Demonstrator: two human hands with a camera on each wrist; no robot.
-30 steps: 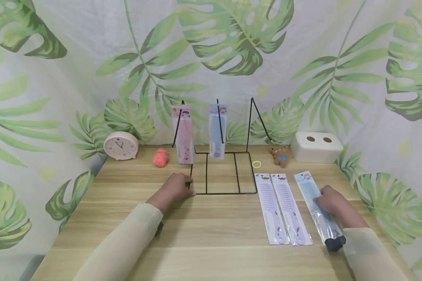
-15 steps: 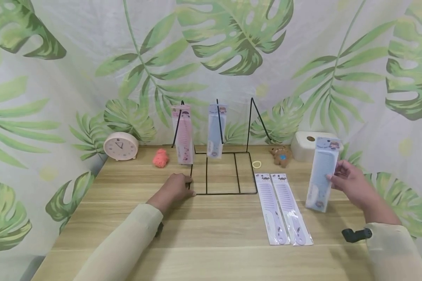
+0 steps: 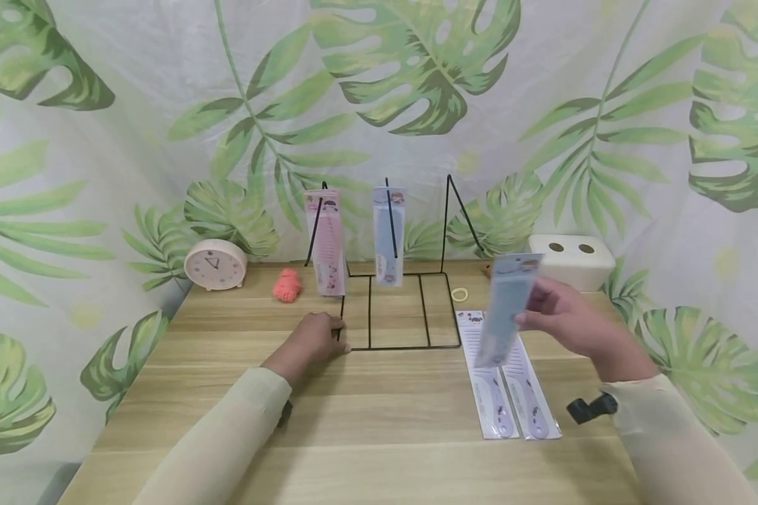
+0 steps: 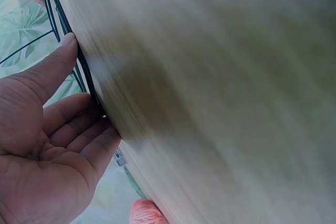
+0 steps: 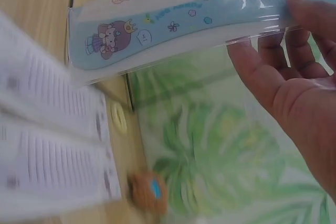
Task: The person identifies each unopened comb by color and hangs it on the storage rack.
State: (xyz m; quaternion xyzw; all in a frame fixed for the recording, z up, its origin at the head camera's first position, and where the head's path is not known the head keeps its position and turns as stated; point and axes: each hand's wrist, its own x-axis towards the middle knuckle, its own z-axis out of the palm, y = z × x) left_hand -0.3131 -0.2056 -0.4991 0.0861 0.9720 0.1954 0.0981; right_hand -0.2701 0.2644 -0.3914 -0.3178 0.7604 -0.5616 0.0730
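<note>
My right hand (image 3: pixel 565 315) pinches a blue comb in clear packaging (image 3: pixel 508 305) by its side edge, raised above the table and overlapping two purple packaged combs (image 3: pixel 488 393) that lie there. The words PLASTIC COMB show on the pack (image 5: pixel 157 30) in the right wrist view. My left hand (image 3: pixel 309 340) grips the front left corner of a black wire rack (image 3: pixel 410 347), thumb and fingertips at its base wire (image 4: pixel 86 74). From the rack's left hook hangs a pink packaged comb (image 3: pixel 328 245), and from its middle hook a blue packaged comb (image 3: pixel 388 242). The right hook (image 3: pixel 464 210) bears nothing.
A round clock (image 3: pixel 216 265) and a coral-coloured figure (image 3: pixel 287 285) stand at the back left. A yellow ring (image 3: pixel 460 294) lies right of the rack. A brown bear (image 5: pixel 149 191), mostly hidden in the head view, and a white box with two holes (image 3: pixel 571 263) are at the back right.
My right hand has lifted the blue packaged comb off the table, turned it upright and carried it left over the purple combs. My left hand has stayed at the rack's corner.
</note>
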